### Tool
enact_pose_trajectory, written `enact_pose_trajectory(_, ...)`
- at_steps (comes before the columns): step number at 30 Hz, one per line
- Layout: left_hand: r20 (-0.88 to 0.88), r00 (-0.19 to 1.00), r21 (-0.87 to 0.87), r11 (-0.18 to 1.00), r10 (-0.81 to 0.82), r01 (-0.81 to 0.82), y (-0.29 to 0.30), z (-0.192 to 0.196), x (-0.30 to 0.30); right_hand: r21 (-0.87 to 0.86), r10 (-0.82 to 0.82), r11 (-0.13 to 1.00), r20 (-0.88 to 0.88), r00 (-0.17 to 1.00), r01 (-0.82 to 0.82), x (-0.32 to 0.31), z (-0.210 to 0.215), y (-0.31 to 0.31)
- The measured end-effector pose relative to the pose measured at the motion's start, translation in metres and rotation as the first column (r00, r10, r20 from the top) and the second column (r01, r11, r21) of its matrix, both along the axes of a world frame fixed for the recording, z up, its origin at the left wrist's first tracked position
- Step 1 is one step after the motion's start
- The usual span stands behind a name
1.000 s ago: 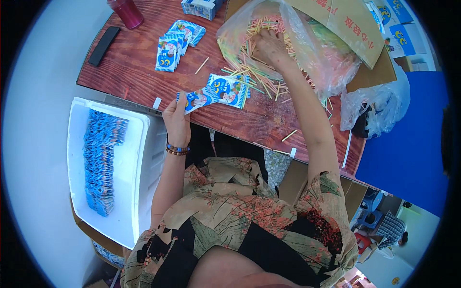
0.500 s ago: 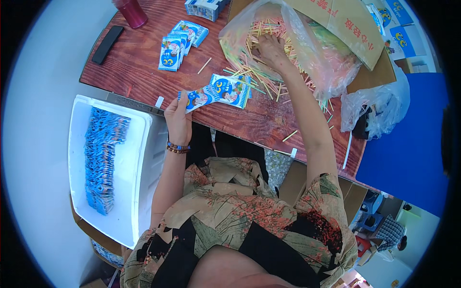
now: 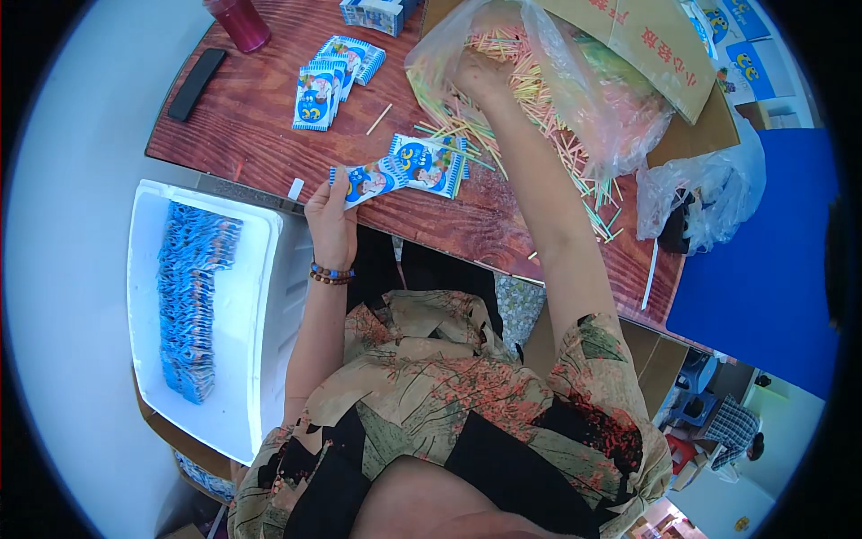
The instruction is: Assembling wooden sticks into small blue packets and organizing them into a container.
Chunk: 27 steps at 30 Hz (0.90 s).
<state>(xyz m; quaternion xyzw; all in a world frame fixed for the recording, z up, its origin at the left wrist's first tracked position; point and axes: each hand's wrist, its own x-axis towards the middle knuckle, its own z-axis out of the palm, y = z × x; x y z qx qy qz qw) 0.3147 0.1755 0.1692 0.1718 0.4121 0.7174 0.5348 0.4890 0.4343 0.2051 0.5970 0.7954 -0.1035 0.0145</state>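
Observation:
My left hand (image 3: 330, 214) pinches the end of a small blue-and-white packet (image 3: 370, 182) above the front of the table. The packet's far end overlaps another blue-and-white packet (image 3: 429, 163) lying flat. My right hand (image 3: 482, 79) reaches into an open clear plastic bag (image 3: 620, 135) full of thin pastel sticks (image 3: 530, 85), pink, yellow and green. The bag's film and the hand itself hide its fingers. Loose sticks spill from the bag's mouth onto the wood. Left of the bag, several similar packets (image 3: 316, 97) lie in an overlapping pile.
A white foam box (image 3: 242, 314) at the left holds rows of packets. On the reddish table (image 3: 260, 99) are a black bar-shaped object (image 3: 197, 84), a cup of red liquid (image 3: 241, 22) and a blue carton (image 3: 375, 16). Right stand a cardboard box (image 3: 709, 135) and a crumpled clear bag (image 3: 718, 202).
My right hand has shifted left within the bag's mouth, and its forearm has swung left too. Sticks near the bag's lower right have moved. My left hand keeps its hold on the packet.

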Motion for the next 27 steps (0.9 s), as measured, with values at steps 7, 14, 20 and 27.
enact_pose_trajectory(7,0.020,1.000,-0.002,1.000,-0.008,0.008,0.005,-0.003,0.002,-0.003,-0.028,1.000,-0.009,1.000,0.028,0.016,-0.031,0.028)
enact_pose_trajectory(14,0.015,1.000,-0.005,1.000,0.020,-0.020,0.000,0.001,0.000,0.168,0.025,0.984,-0.445,0.895,0.055,0.038,-0.024,0.013)
enact_pose_trajectory(20,0.016,1.000,0.003,1.000,0.012,-0.012,0.000,0.000,0.000,-0.185,-0.181,0.980,-0.692,0.699,0.071,0.055,-0.002,0.004)
enact_pose_trajectory(27,0.011,1.000,-0.007,1.000,0.016,-0.016,0.002,0.005,0.004,-0.330,-0.325,0.943,-0.880,0.347,0.045,0.061,-0.005,-0.002)
